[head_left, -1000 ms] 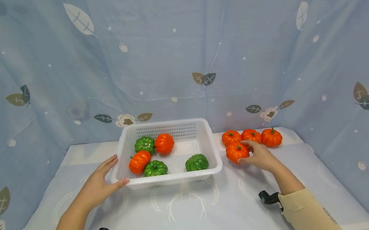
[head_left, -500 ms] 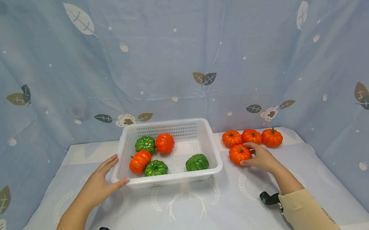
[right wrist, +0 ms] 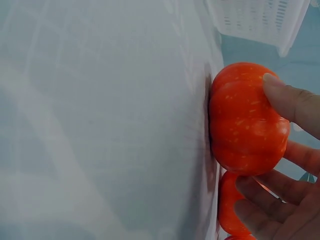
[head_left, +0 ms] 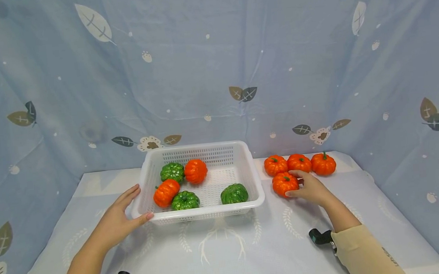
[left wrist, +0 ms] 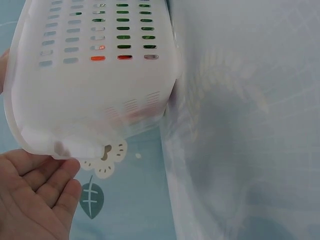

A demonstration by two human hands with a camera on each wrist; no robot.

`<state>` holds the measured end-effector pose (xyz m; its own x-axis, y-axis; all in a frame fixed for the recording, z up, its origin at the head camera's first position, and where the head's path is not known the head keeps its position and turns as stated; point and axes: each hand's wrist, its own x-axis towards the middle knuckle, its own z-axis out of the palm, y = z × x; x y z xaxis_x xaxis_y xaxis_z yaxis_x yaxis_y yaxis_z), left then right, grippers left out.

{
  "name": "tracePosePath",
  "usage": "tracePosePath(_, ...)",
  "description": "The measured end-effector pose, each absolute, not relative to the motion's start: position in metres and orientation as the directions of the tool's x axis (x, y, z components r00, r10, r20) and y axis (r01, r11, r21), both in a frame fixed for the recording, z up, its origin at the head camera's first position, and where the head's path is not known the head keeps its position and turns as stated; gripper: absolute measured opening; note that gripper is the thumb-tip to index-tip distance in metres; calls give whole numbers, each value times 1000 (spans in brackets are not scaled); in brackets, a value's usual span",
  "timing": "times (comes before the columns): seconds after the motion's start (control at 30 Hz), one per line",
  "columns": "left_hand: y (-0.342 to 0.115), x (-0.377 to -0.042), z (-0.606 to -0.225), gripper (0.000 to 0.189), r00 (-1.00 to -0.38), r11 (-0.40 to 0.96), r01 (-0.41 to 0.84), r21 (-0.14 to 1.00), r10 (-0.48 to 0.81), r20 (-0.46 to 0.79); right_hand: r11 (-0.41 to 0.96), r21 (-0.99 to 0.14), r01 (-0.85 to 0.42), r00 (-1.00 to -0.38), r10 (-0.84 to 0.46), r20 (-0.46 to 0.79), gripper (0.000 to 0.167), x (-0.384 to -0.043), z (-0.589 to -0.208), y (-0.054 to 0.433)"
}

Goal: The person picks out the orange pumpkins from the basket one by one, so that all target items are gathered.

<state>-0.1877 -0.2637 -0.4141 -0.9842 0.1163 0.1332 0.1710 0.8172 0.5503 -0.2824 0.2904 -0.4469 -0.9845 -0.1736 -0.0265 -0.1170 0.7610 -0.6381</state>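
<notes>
My right hand holds an orange toy pumpkin on the table, right of a white basket. In the right wrist view, the thumb lies on one side of the shiny, ribbed pumpkin and the fingers on the other. My left hand rests at the basket's left end with fingers extended and thumb on the front corner. Seen from the left wrist, fingertips touch the rim of the slotted basket. Inside the basket are orange pumpkins and green pumpkins.
Behind the held pumpkin, a row of orange pumpkins stands along the table's back: one at left, a middle one and a stemmed one. A patterned blue curtain hangs close behind the pale tablecloth.
The right hand's pumpkin has shifted slightly right and toward me, apart from the row behind, then stayed there over the last half second. The left hand and basket have not moved.
</notes>
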Motion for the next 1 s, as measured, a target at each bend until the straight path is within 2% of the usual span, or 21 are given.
tracePosePath(0.53,-263,-186,-414,99,-981,815,184,550,122,149,752,-635,-177,-976,-215,17,77,-281,-443,292)
tracePosePath(0.77,-263,-187,-414,99,-982,816,181,549,119,147,748,-621,-232,-964,-261,46,69,-272,-418,283)
tracePosePath(1.0,-263,-187,-414,99,-982,818,180,547,118,147,741,-607,-287,-950,-299,84,69,-261,-383,265)
